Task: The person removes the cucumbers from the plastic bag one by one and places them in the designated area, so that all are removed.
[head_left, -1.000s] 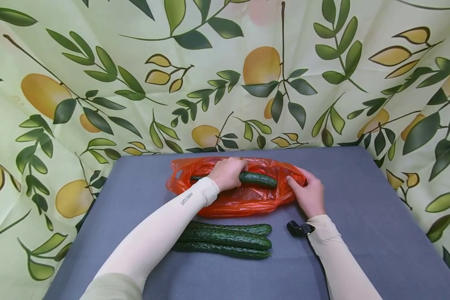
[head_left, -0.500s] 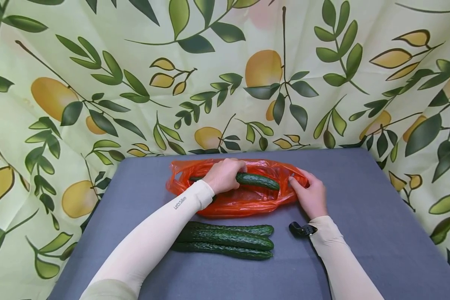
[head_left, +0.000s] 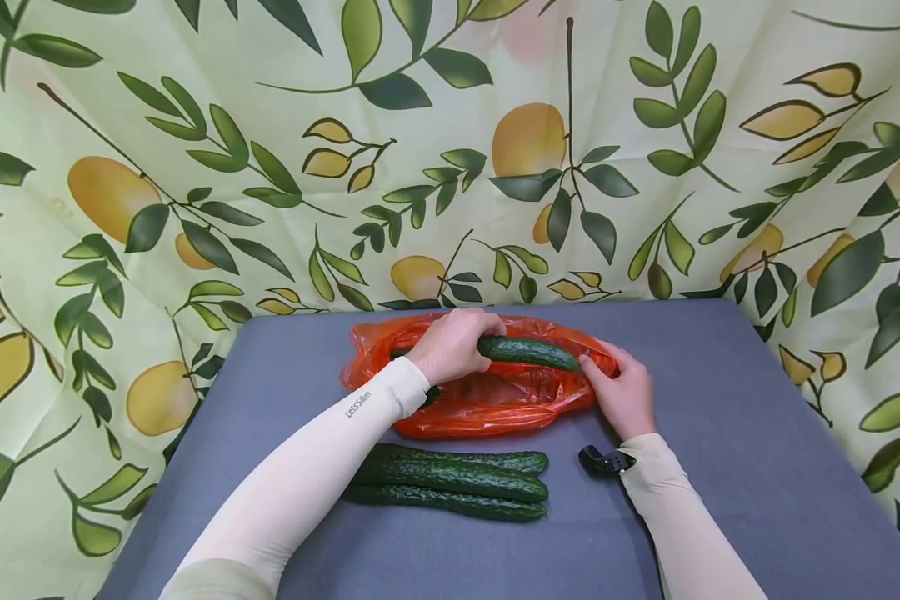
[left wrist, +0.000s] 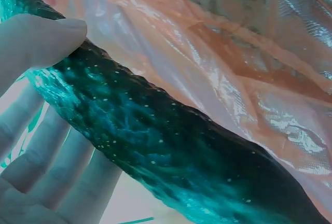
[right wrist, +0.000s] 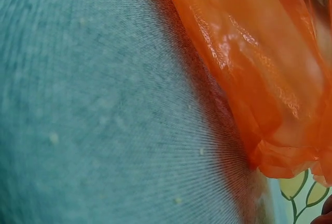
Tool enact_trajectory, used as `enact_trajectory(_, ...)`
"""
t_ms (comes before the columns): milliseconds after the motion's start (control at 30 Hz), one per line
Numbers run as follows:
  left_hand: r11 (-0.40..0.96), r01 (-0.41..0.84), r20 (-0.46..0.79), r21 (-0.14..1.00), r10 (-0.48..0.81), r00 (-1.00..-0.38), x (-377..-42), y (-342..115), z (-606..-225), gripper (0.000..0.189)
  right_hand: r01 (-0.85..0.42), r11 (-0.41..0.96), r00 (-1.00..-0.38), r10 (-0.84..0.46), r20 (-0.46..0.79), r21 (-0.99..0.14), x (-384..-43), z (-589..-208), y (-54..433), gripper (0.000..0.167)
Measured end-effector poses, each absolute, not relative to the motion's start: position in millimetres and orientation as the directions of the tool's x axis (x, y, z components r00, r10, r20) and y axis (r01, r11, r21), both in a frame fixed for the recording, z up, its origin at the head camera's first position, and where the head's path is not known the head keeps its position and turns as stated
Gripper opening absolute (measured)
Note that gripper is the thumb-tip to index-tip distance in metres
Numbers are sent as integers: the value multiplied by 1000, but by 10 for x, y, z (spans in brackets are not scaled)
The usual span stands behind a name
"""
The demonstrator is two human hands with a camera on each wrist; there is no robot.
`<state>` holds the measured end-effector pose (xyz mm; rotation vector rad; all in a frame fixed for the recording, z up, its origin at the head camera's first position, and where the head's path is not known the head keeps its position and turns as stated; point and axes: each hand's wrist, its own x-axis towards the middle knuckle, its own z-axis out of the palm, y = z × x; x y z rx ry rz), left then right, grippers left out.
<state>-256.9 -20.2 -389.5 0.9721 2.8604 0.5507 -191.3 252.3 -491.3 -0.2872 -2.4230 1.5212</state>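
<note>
My left hand (head_left: 457,343) grips a dark green cucumber (head_left: 532,352) from above, over the mouth of a red plastic bag (head_left: 487,421). In the left wrist view, the thumb (left wrist: 57,37) lies across the bumpy cucumber and the fingers pass behind it. My right hand (head_left: 624,392) pinches the bag's right rim, its thumb close to the cucumber's tip. Bag film fills one side of the right wrist view; the right fingers are mostly hidden there.
Three cucumbers (head_left: 450,479) lie side by side on the grey-blue table (head_left: 720,500) in front of the bag, their left ends behind my left forearm. A leaf-and-fruit patterned cloth (head_left: 420,125) hangs behind the table.
My left hand and the cucumber have shifted a little up and to the right, bringing its tip to the right thumb. The bag's left end has drawn slightly right. The right hand keeps its hold.
</note>
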Motion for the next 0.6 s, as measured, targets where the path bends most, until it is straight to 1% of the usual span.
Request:
enact_trajectory(400,682,627,98,378,644,-759,-2408,-143,-3672,41,24,437,-949,294,117,-899,-1942,-4931,2517,45)
enact_trajectory(500,660,643,118,389,657,-745,-2348,-106,-3601,42,40,450,-949,297,107,-892,-1946,-4932,2517,45)
enact_trajectory(600,634,661,141,401,670,-729,-2284,-67,-3534,43,82,464,-944,319,80,-882,-1942,-4926,2507,43)
